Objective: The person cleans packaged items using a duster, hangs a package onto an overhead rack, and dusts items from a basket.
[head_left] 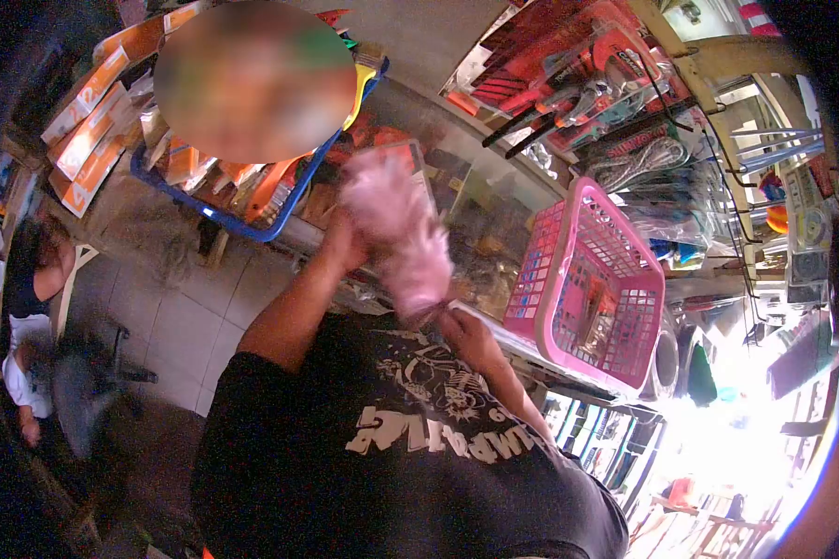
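Note:
A crumpled pink bundle (401,233), thin plastic or cloth, hangs in front of my chest; motion blur hides which. My left hand (347,244) grips its left side, with the fingers partly hidden behind it. At its lower right end, my right hand (468,337) is closed around the narrow gathered part. Both hands are above the front edge of a glass-topped counter (494,200). To the right of my right hand, a pink plastic basket (545,321) stands on the counter, with a few small items inside.
A blue tray (280,210) of orange-packaged goods stands at the upper left, partly covered by a blurred oval. Packaged tools (578,102) and coiled cords (639,163) hang at the upper right. A seated person (30,354) is at the far left, beside the tiled floor (182,331).

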Motion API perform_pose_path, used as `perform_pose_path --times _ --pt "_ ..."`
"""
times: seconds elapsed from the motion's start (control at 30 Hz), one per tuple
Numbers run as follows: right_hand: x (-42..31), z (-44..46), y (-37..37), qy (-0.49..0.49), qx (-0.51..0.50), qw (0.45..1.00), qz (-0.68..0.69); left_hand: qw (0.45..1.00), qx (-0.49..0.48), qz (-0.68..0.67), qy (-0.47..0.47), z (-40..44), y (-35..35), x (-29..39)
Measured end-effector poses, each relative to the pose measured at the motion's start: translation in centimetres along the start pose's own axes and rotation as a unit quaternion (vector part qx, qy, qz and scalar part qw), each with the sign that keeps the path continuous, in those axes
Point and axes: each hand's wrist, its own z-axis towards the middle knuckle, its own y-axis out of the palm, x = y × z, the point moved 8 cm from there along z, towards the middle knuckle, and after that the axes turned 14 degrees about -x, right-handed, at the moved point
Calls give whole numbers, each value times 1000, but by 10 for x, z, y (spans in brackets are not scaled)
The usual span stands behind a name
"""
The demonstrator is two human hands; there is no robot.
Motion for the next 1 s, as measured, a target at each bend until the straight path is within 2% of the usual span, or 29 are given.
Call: perform_pose_path --times 0.03,0.07,0.17,0.2,0.23,0.3,0.33,0.43,0.5,0.57,0.6,0.67,0.77,0.8,0.83,0.87,1.0 --pt "0 2 -2 10 -6 1000 -6 985 14 -173 -9 -1 13 -1" --pt "3 4 -1 23 -12 1000 6 984 -34 -159 -72 -1 13 -9" --pt "3 4 3 68 -53 996 38 962 -174 -201 -61 1 44 4" --pt "-3 -1 0 84 -84 992 39 990 -5 -135 -39 1 25 2" --pt "-8 -4 0 99 -116 988 39 991 7 -133 -35 2 31 5" --pt "20 3 3 83 -50 994 47 991 35 -127 -25 -1 33 9" --pt "20 3 5 67 -48 996 35 982 -82 -168 -35 -1 19 -3" --pt "-6 -1 13 -2 -93 995 -35 999 33 27 -19 -4 -18 -7" --pt "-7 -1 7 30 -52 998 13 998 33 -46 -34 -12 -51 -27" --pt "1 0 2 44 22 997 64 971 -121 -198 -57 -1 23 -5" --pt "-2 1 5 -26 37 999 16 976 -43 -203 -63 -4 22 -6" --pt "-16 -3 12 -169 67 980 -80 991 -1 -122 -47 -4 12 -4" --pt "9 1 11 -11 11 997 76 997 17 -72 -32 -3 4 -1" --pt "10 0 5 12 52 996 75 994 -7 -103 -40 -3 7 -3" --pt "3 -1 6 4 26 998 60 989 -32 -134 -51 -2 14 -5" --pt "-5 -2 7 -3 3 999 48 986 41 -149 -57 -4 12 -7" --pt "6 -2 6 38 -16 998 49 985 21 -164 -46 1 12 -6"
